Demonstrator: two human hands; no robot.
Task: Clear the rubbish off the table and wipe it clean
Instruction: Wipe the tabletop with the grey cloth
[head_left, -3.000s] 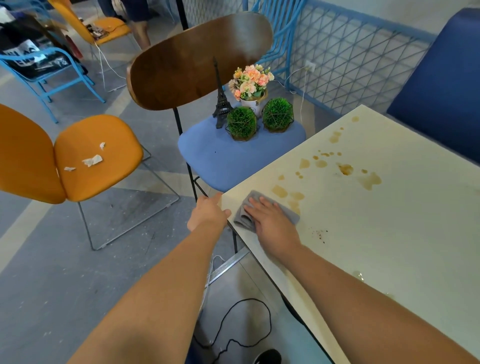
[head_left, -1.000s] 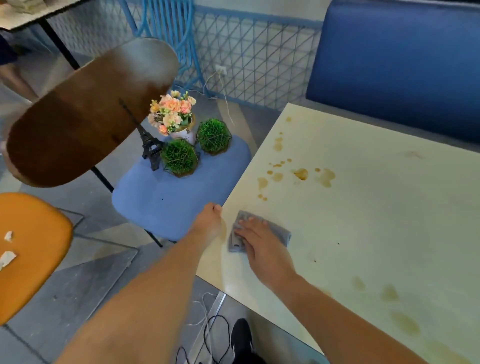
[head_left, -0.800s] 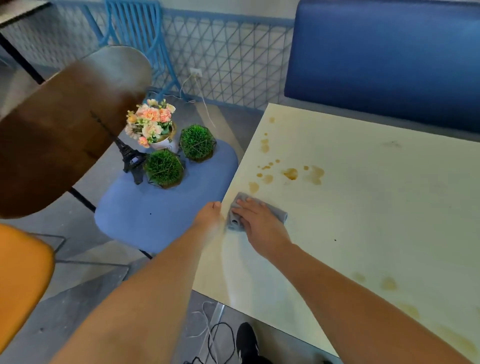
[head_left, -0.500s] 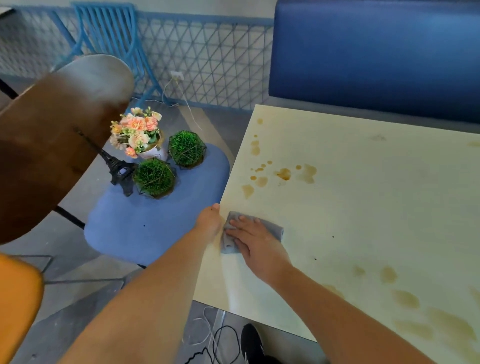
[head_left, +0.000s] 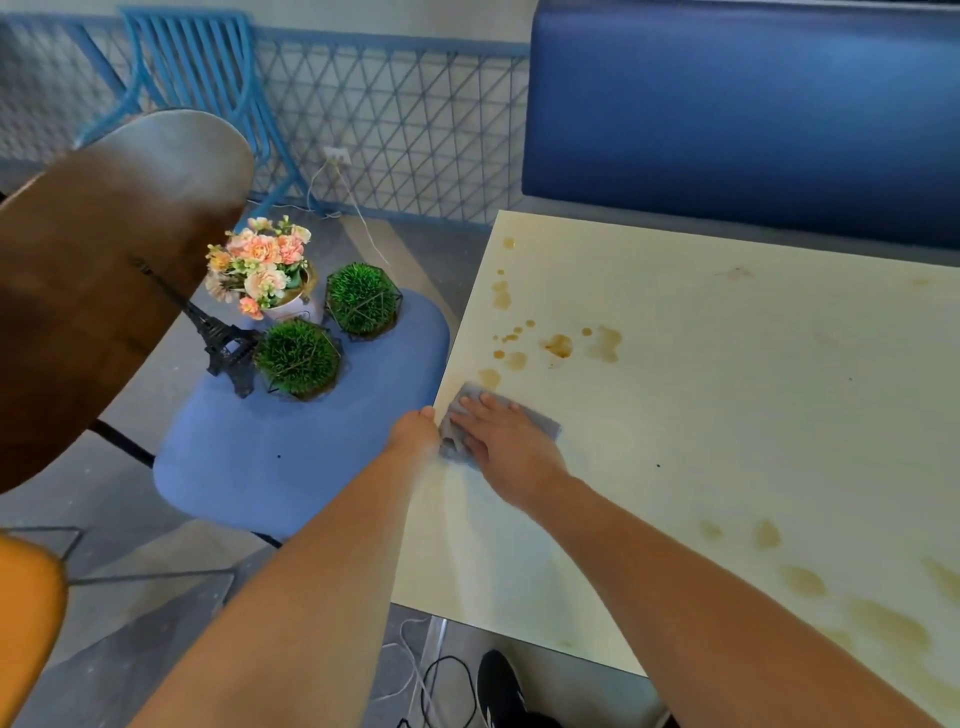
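Observation:
The cream table (head_left: 727, 415) carries brown stains (head_left: 558, 345) near its far left edge and more brown stains (head_left: 800, 579) at the near right. My right hand (head_left: 501, 441) lies flat with straight fingers on a grey cloth (head_left: 545, 425) and presses it to the tabletop at the left edge, just short of the nearest stain. My left hand (head_left: 413, 434) sits against the table's left edge beside the cloth. Its fingers point down out of sight.
A blue-seated chair (head_left: 291, 467) with a wooden back stands left of the table. On its seat are a flower pot (head_left: 265, 270), two green grass balls (head_left: 298, 358) and a small Eiffel Tower model (head_left: 223, 338). A blue bench (head_left: 727, 104) lies behind. Cables (head_left: 441, 686) and my shoe are under the table.
My right hand has rubbed the cloth back and forth along the left edge and now sits a little farther forward, against the nearest stain. My left hand stayed at the edge.

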